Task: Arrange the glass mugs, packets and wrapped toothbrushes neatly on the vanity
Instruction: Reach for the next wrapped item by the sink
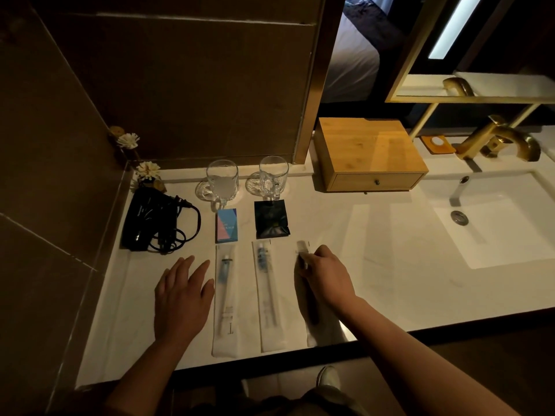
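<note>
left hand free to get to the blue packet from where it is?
Probably yes. The left hand is open and holds nothing; the blue packet lies just ahead of its fingers, with bare counter between. The hair dryer and the leftmost wrapped toothbrush flank the path.

Dim brown tiled walls (180, 85), white vanity counter (375, 265), wooden drawer box (369, 151), gold faucet (498, 139)

Printed large near the lower end of the leftmost toothbrush wrapper (223, 295): "T". Above it, small lines too fine to read. On the blue-and-pink packet (226, 225), blurred lettering; on the black packet (271, 219), faint marks, likewise illegible.
</note>
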Motion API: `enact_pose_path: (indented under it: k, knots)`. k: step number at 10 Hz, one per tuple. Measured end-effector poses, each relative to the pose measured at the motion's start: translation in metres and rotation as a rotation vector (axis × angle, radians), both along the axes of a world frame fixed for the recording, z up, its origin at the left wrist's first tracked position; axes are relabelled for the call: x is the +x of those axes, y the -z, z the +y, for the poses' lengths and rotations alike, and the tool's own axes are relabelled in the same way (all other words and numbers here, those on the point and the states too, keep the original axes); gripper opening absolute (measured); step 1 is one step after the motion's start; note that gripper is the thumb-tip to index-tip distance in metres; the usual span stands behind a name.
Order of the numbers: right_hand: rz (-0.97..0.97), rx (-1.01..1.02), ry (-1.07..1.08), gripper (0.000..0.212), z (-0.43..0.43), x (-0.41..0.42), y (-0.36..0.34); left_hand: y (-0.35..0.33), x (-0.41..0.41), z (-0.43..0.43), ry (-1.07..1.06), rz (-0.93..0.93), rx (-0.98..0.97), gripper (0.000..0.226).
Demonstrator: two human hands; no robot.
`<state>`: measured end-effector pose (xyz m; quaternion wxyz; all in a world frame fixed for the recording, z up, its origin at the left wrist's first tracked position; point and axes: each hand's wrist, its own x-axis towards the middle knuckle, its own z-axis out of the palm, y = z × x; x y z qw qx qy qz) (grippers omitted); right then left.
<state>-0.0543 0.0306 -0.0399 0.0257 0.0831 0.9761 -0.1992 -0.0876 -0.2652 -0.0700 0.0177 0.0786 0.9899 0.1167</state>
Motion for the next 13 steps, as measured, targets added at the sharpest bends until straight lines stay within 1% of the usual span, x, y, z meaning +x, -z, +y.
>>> enact_pose_path:
  k: [3, 7, 8, 10, 11, 12, 13]
  knots:
    - [-0.002, -0.008, -0.088, 0.042, -0.002, -0.004, -0.003, 0.0, 0.0, 0.001, -0.005, 0.005, 0.004, 0.06]
    - [0.036, -0.032, -0.083, 0.038, -0.002, -0.007, -0.001, -0.002, 0.0, 0.001, -0.011, -0.002, 0.004, 0.061]
    - [0.018, -0.046, -0.068, 0.036, -0.002, -0.007, -0.001, -0.002, 0.0, 0.001, -0.013, -0.004, 0.0, 0.061]
    - [0.069, -0.237, 0.14, 0.033, 0.002, 0.003, -0.005, -0.002, 0.0, 0.001, -0.007, -0.005, 0.006, 0.059]
    - [0.106, -0.311, 0.195, 0.032, 0.007, 0.018, -0.003, -0.002, 0.0, 0.001, -0.004, -0.002, 0.012, 0.058]
    - [0.12, -0.365, 0.2, 0.028, 0.011, 0.032, 0.0, 0.001, 0.0, -0.001, 0.013, 0.014, 0.024, 0.059]
    - [0.112, -0.41, 0.196, 0.026, 0.016, 0.038, 0.003, 0.006, 0.001, -0.001, 0.007, 0.017, 0.085, 0.059]
